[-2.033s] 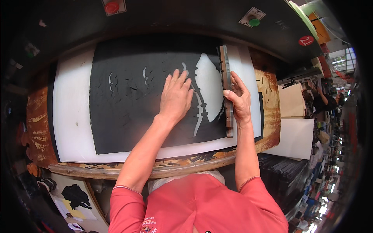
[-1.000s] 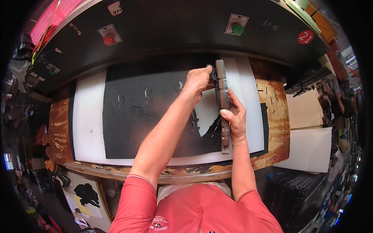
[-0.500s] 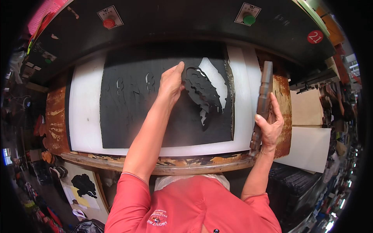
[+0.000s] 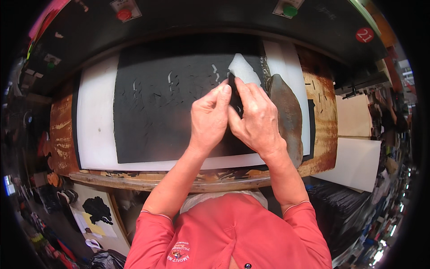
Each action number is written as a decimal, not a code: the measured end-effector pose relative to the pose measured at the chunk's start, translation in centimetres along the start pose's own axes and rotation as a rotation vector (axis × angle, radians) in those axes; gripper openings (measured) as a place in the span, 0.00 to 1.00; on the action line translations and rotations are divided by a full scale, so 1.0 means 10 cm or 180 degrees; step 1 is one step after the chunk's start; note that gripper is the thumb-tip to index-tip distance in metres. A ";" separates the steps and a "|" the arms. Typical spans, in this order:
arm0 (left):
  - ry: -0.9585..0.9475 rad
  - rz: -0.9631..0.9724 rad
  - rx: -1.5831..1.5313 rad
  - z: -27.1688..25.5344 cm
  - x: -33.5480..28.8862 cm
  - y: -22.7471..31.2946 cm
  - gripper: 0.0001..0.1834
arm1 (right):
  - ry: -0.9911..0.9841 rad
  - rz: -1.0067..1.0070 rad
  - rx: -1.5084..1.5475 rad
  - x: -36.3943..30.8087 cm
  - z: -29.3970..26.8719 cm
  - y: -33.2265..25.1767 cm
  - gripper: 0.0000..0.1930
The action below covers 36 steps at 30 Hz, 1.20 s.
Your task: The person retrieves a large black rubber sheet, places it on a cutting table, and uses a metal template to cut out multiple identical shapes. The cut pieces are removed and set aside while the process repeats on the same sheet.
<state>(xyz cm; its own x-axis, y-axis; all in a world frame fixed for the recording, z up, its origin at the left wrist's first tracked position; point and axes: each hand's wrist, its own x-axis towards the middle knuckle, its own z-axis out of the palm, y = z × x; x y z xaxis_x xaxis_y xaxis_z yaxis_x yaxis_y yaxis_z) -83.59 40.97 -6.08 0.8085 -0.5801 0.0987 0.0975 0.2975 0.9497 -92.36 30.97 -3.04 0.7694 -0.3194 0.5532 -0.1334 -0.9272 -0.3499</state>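
Both of my hands meet over the right part of a black sheet [image 4: 152, 134]. Between them is a thin black cut-out piece [image 4: 231, 80], mostly hidden by the fingers. My left hand [image 4: 209, 116] is closed, its thumb and fingers pinching the piece from the left. From the other side my right hand [image 4: 256, 114] grips it, fingers pressed together. Beyond the hands, a pointed hole in the sheet bares the white cutting board [image 4: 99, 116]. A rusty brown, leaf-shaped cutting die [image 4: 289, 112] lies to the right of my right hand.
A dark machine beam with a red button [image 4: 124, 15] and a green button [image 4: 290, 10] spans the far side. A wooden rail [image 4: 201, 184] runs along the near edge. Pale sheets [image 4: 347, 161] lie at the right; black cut pieces [image 4: 97, 210] rest on a stand at lower left.
My right hand has put the cutting die down at the right and moved left to join my left hand. The black piece has been lifted from the sheet and is now between both hands.
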 end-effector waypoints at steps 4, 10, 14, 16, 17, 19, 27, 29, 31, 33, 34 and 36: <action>0.0230 -0.0581 -0.0728 -0.03 -0.03 -0.03 0.22 | 0.0381 0.0051 0.0474 -0.04 0.14 -0.01 0.12; 0.0074 -0.1143 -0.0275 -0.23 0.01 -0.14 0.16 | -0.0234 0.1194 0.1577 -0.20 0.16 0.00 0.10; 0.0362 -0.1392 -0.0925 -0.33 0.00 -0.20 0.14 | -0.0045 0.1785 0.2223 -0.21 0.06 0.01 0.12; 0.0230 -0.1413 -0.1095 -0.33 -0.04 -0.21 0.15 | 0.0293 0.1712 0.2068 -0.21 0.02 0.02 0.14; 0.0174 -0.1451 -0.1162 -0.32 -0.08 -0.22 0.17 | 0.0199 0.1708 0.2066 -0.21 0.01 0.03 0.12; -0.0357 -0.1712 -0.1478 -0.31 -0.12 -0.21 0.23 | -0.0215 0.1521 0.1953 -0.22 0.01 0.02 0.10; -0.0199 -0.0930 -0.0407 -0.27 -0.20 -0.25 0.16 | -0.0415 0.1888 0.2581 -0.33 0.14 0.04 0.12; -0.0076 -0.1077 -0.0384 -0.31 -0.19 -0.26 0.15 | -0.0145 0.2322 0.3205 -0.34 0.16 0.05 0.14; 0.0074 -0.0974 -0.0965 -0.31 -0.20 -0.28 0.15 | 0.0034 0.2220 0.3096 -0.34 0.12 0.07 0.14; 0.0217 -0.1069 -0.1225 -0.30 -0.21 -0.30 0.15 | 0.0398 0.2228 0.3194 -0.32 0.05 0.09 0.13; 0.0324 -0.1082 -0.1210 -0.31 -0.22 -0.30 0.14 | 0.0592 0.1774 0.2253 -0.27 -0.03 0.13 0.10; 0.0478 -0.1084 -0.1169 -0.31 -0.25 -0.30 0.14 | 0.0717 0.1168 0.0976 -0.24 -0.17 0.16 0.07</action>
<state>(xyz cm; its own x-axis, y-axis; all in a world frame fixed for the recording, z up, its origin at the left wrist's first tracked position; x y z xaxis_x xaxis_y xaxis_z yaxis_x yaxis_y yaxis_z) -84.16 43.89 -10.06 0.7672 -0.5833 -0.2668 0.5447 0.3728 0.7512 -95.51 29.89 -3.62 0.5486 -0.6777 0.4897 -0.1539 -0.6575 -0.7376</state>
